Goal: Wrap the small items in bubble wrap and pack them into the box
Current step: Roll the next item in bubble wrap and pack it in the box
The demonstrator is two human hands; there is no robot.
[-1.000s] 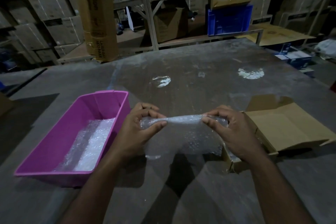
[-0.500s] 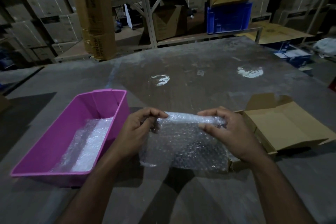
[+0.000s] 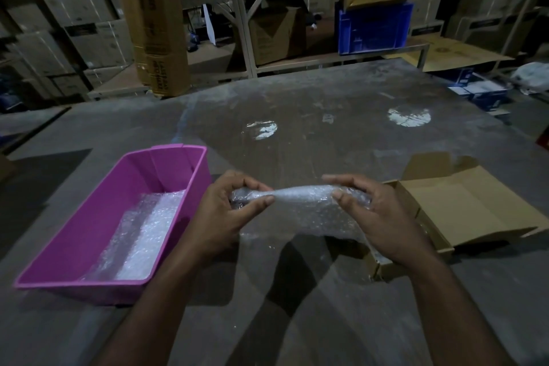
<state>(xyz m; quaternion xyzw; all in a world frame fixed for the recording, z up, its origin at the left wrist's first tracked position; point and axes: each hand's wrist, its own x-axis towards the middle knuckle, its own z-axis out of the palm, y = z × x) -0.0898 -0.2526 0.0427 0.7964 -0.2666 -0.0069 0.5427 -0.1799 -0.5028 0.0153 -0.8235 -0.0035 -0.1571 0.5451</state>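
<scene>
A person stands at a grey, dusty tabletop (image 3: 297, 116), rolling a sheet of clear bubble wrap (image 3: 300, 205) into a tube held above the surface. The left hand (image 3: 225, 214) pinches the left end of the roll between thumb and fingers; the right hand (image 3: 371, 211) grips the right end the same way. A loose tail of the sheet hangs below the roll, so the wrapping appears unfinished. The item inside is hidden by the plastic.

The open brown cardboard box (image 3: 463, 211) lies just right of the right hand, flaps spread; its visible floor shows nothing packed, though the near corner is hidden by the wrist. The pink rectangular plastic tub (image 3: 98, 217), just left of the left hand, holds more bubble wrap; whether it covers other items cannot be told. Judged so, 1 item is mid-wrap and packing remains.

Room for moving: the tabletop between tub and box is bare, and the box's raised near wall is the only edge on the short path rightward.
</scene>
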